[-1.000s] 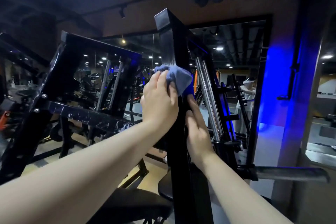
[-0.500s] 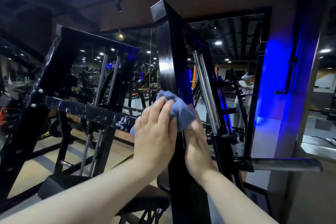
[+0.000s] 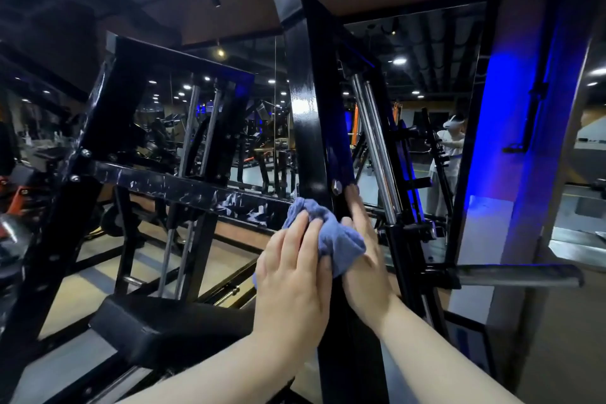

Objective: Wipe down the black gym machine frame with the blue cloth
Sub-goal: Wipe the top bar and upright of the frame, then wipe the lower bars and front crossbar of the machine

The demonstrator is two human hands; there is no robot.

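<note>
While both hands met on the upright post (image 3: 310,128) of the frame (image 3: 170,180), the left hand (image 3: 292,285) pressed the cloth (image 3: 331,236) against the post's near face, fingers laid flat over the fabric rather than curled into a fist. The cloth was bunched, draped over the post's edge, and lay between the two hands; a small corner of it showed below the left palm. The right hand (image 3: 364,269) was on the far side of the post, its fingers (image 3: 355,203) extended upward along the metal, and the cloth's right fold rested over its knuckles. Whether the right hand also pinched the cloth could not be told. Just above the right fingertips, a bolt (image 3: 336,188) sat on the post's edge. Above the grip, the post's glossy face carried a bright reflection. To the left of the grip, a scuffed crossbar (image 3: 183,188) ran toward the post, ending just beside the cloth. Below and left of the hands lay a black pad (image 3: 157,328). To the right of the grip, two chrome rods (image 3: 373,147) slanted downward, and lower on that side a grey handle (image 3: 515,275) projected outward. Beyond the rods, a mirror (image 3: 426,82) reflected a figure in white.
</note>
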